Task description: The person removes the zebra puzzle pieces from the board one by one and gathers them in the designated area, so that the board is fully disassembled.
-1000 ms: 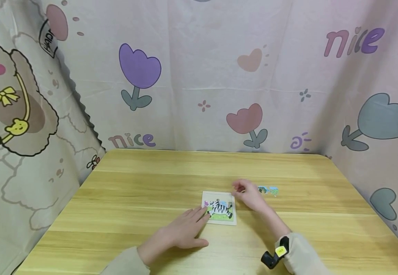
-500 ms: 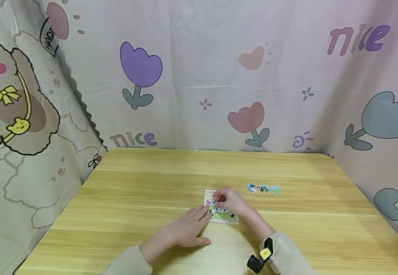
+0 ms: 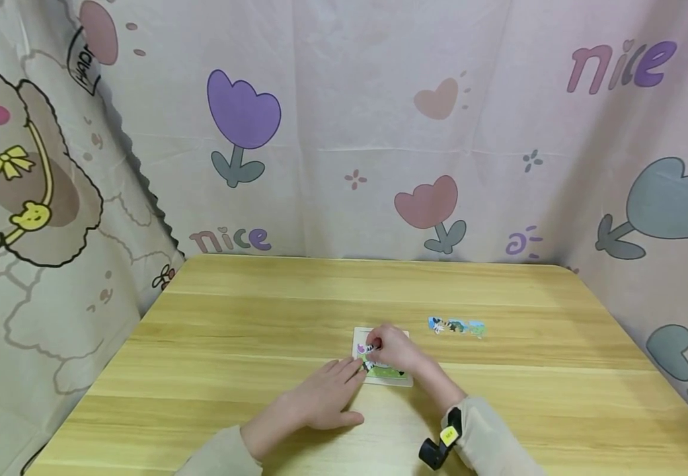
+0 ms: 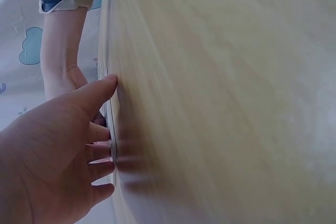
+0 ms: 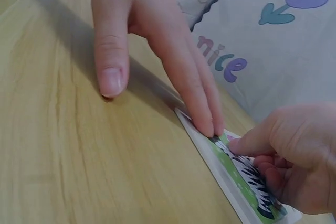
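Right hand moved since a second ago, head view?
Yes: against the loose pieces, the right hand moved left, now over the zebra puzzle.

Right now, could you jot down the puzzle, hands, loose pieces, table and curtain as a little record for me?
Puzzle: zebra picture with a pale border, flat on the table
Left hand: fingers extended, tips on the puzzle's left side
Right hand: fingers curled, at the puzzle; whether it grips anything is hidden
Loose pieces: short row on the table, beyond and right of the puzzle
Table: yellowish wood grain
Curtain: pale, flower-printed, behind the table
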Demonstrator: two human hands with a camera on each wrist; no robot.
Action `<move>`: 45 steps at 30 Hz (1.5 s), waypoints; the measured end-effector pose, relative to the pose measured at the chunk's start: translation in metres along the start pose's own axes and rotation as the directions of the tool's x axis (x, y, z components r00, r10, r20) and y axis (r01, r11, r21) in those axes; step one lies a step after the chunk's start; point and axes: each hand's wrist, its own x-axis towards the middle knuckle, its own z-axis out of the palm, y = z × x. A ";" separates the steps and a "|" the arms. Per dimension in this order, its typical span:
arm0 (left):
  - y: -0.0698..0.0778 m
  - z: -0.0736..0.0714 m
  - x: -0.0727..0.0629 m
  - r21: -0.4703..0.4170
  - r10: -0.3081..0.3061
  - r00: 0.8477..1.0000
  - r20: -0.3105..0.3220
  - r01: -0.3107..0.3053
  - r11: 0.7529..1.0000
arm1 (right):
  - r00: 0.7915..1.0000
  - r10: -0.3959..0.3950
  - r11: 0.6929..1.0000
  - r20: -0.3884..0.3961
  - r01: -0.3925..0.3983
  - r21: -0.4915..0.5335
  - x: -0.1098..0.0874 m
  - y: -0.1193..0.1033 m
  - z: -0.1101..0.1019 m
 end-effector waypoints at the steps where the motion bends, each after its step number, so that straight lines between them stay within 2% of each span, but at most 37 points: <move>1: 0.000 0.000 0.000 0.001 0.000 1.000 0.001 0.000 1.000 | 1.000 0.006 1.000 -0.003 -0.006 -0.002 0.000 0.000 0.001; 5: 0.000 0.000 0.001 -0.003 -0.009 1.000 0.010 0.009 1.000 | 1.000 0.027 0.999 -0.012 -0.027 0.018 0.001 -0.002 0.003; 12: 0.000 -0.001 0.001 -0.022 -0.018 1.000 0.021 0.018 1.000 | 0.999 -0.005 0.999 -0.050 0.008 0.051 -0.001 -0.001 0.005; 21: -0.001 -0.002 0.001 -0.022 -0.010 1.000 0.022 0.011 1.000 | 0.998 0.029 0.981 -0.063 -0.017 0.192 -0.005 -0.001 0.008; 28: -0.001 -0.002 0.002 -0.021 -0.015 1.000 0.023 0.016 1.000 | 0.992 0.073 0.979 -0.105 -0.051 0.199 -0.005 -0.002 0.009; 34: -0.001 -0.002 0.002 -0.043 -0.019 0.999 0.038 0.021 0.999 | 0.984 0.094 0.952 -0.154 -0.043 0.304 -0.009 0.004 0.006; 37: -0.001 0.000 0.002 -0.041 -0.017 0.999 0.032 0.018 0.999 | 0.974 0.123 0.926 -0.188 -0.044 0.375 -0.012 0.009 0.002; 41: -0.001 0.001 0.001 -0.040 -0.010 1.000 0.016 0.011 0.999 | 0.965 0.168 0.904 -0.204 -0.068 0.421 -0.021 0.008 -0.016; 45: -0.001 0.001 0.000 -0.052 -0.007 1.000 0.009 0.008 0.999 | 0.955 0.198 0.916 -0.220 -0.101 0.388 -0.029 0.027 -0.029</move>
